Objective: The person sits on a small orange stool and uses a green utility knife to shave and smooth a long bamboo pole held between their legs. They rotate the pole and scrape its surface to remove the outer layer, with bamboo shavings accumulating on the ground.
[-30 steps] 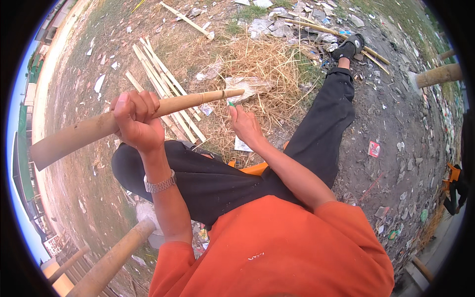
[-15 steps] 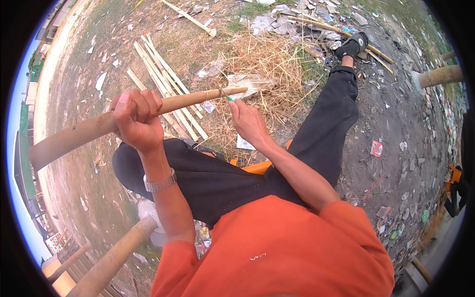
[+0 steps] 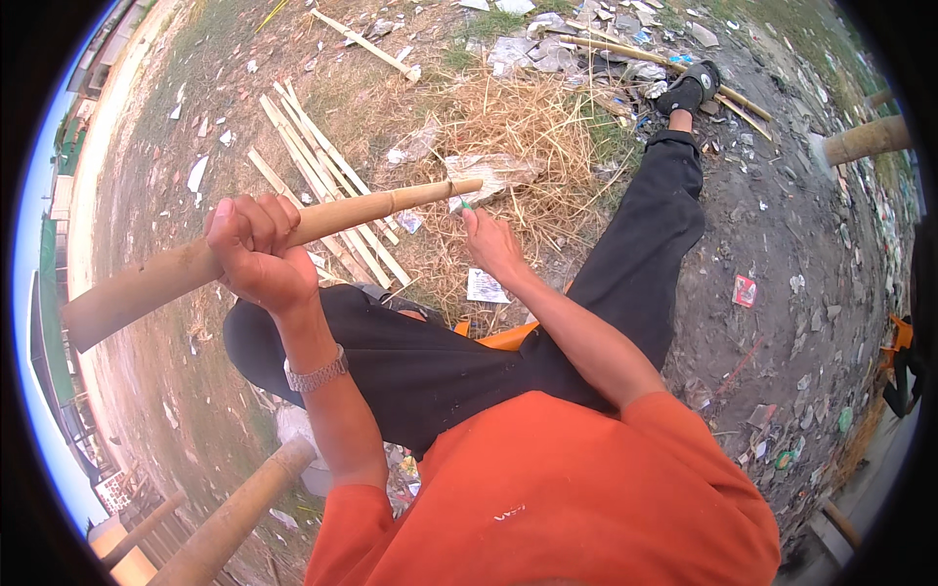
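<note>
out front, left hand (image 3: 260, 250) wraps fingers round a tapering tan bamboo pole (image 3: 344, 217), seemingly steadying it; right hand (image 3: 494, 245) pinches a slim green-handled tool (image 3: 466, 205).

From here, the left hand (image 3: 260, 251) is covering some of the pole (image 3: 344, 216), the right hand (image 3: 495, 245) some of the green handle (image 3: 466, 205).

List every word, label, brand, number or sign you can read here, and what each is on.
No text is clear enough to quote.
Orange shirt: small white marking on it, too small to read.
White paper on the ground: dark print, too small.
Red-and-white packet: details too small.
Black shoe: pale mark, too small.
Bamboo pole in the left hand: no lettering visible.
</note>
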A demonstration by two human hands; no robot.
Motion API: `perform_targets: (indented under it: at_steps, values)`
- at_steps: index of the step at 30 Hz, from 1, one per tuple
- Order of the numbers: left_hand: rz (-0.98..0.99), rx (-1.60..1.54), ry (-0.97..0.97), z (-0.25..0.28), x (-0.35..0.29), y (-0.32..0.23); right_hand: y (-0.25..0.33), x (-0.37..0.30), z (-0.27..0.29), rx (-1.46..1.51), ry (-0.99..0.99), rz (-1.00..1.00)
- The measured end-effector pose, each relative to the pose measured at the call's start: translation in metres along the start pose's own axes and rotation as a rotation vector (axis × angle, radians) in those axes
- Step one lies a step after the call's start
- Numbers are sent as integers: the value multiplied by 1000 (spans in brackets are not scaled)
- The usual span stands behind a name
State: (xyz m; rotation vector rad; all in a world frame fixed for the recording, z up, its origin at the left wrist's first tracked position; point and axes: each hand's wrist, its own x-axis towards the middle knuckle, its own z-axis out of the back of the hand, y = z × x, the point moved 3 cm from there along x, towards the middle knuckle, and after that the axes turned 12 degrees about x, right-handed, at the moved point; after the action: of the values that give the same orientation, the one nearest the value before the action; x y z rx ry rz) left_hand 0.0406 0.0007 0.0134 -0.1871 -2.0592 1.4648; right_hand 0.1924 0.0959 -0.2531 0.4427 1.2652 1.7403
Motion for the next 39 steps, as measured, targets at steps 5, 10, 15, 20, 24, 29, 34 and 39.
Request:
perform_targets:
  at_steps: [5, 10, 15, 20, 24, 29, 34, 39]
  values:
    - [15, 42, -88, 4, -3, 2, 20, -11, -3, 26, 75, 32]
    - [58, 86, -176, 10, 0, 2, 11, 7, 7, -7, 69, 5]
    - [53, 119, -189, 1, -3, 1, 2, 6, -5, 7, 87, -48]
    - [54, 112, -159, 3, -4, 1, -4, 9, -5, -40, 133, -79]
    - [55, 107, -139, -3, -4, 0, -30, 20, -1, -82, 108, -138]
    - [46, 75, -93, 0, -4, 1, -23, 16, -1, -26, 105, -55]
    - [10, 47, 8, -2, 0, -1, -73, 25, 15, -268, 230, -147]
    - [-32, -131, 171, -5, -6, 2, -80, 29, 31, -120, 62, -286]
